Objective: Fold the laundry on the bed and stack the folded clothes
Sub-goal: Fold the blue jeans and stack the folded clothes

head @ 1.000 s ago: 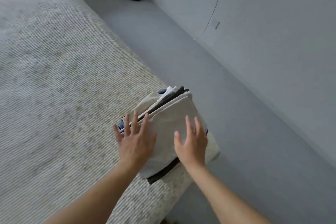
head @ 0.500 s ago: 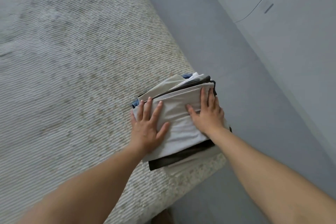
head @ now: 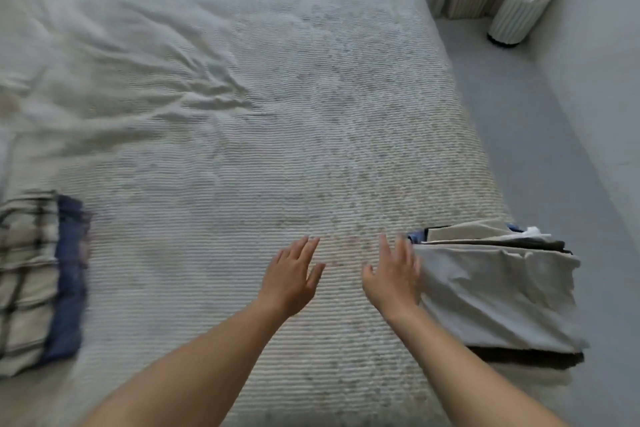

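Note:
A stack of folded clothes [head: 498, 291], pale grey on top with dark and blue layers under it, lies at the bed's near right corner. My right hand [head: 391, 274] hovers open just left of the stack, fingers spread, holding nothing. My left hand [head: 292, 274] is open over the bare ribbed bedspread [head: 242, 149], a little further left. At the left edge lies another folded pile [head: 34, 281], a checked beige cloth over a dark blue one.
The bedspread is wrinkled toward the far left. Grey floor [head: 540, 135] runs along the bed's right side beside a wall. A ribbed white cylindrical bin [head: 516, 15] stands at the far right next to a radiator.
Both hands have lifted off the grey-topped stack and moved left over the bedspread. The view has swung left, bringing the checked pile and the far end of the bed into sight.

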